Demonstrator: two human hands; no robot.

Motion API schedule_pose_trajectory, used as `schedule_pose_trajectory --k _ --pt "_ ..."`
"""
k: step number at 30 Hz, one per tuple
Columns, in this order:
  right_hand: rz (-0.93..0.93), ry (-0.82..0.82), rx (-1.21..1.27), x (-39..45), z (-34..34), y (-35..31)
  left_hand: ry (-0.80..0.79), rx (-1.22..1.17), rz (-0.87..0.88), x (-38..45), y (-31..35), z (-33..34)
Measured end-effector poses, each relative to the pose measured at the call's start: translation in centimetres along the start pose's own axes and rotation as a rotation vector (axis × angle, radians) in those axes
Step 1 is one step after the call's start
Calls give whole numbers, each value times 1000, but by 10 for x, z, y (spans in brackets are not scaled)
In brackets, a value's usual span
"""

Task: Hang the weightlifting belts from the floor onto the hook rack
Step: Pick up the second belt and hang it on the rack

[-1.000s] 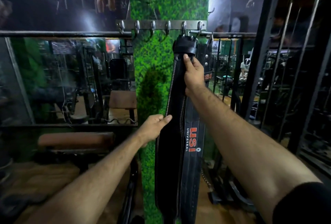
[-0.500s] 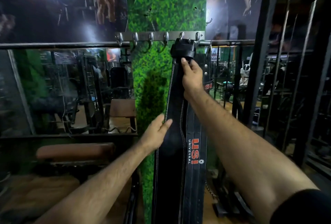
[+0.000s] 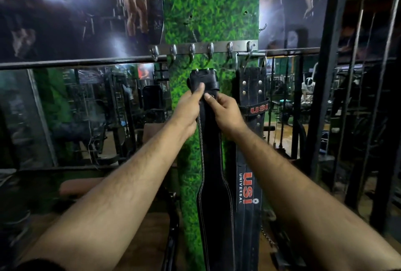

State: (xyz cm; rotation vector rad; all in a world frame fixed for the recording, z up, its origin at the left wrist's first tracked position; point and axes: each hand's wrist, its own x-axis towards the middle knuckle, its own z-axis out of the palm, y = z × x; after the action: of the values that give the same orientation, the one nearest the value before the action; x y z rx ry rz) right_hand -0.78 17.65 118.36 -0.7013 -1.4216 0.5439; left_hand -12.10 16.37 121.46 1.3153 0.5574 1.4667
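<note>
Reaching forward, both hands [image 3: 188,108] [image 3: 225,112] clench fingers on the belt [image 3: 213,184] below the hook rack [image 3: 204,48].

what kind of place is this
Most likely a gym: black leather weightlifting belts hang from a metal hook rack, the mirror reflects exercise machines, and a bodybuilder poster covers the wall above.

Hook rack [image 3: 204,48] on far grass panel [image 3: 210,6]; second belt [image 3: 251,97] hangs from its right-end hooks; held belt [image 3: 213,184] just left of it, top below rack; left hand [image 3: 187,108] and right hand [image 3: 225,112] grip its top; mirrors either side.
</note>
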Motion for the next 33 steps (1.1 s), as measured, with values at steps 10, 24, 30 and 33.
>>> schedule_pose_trajectory --k 10,24,30,33 --pt "185 -38 59 -89 10 72 71 -111 -10 9 -9 -7" --pt "99 -235 -140 -44 22 22 91 -50 110 22 34 -16" --pt "420 -293 -243 -115 4 96 119 -46 39 18 19 -23" --pt "521 -411 -397 -130 -7 96 138 -53 40 10 10 -28"
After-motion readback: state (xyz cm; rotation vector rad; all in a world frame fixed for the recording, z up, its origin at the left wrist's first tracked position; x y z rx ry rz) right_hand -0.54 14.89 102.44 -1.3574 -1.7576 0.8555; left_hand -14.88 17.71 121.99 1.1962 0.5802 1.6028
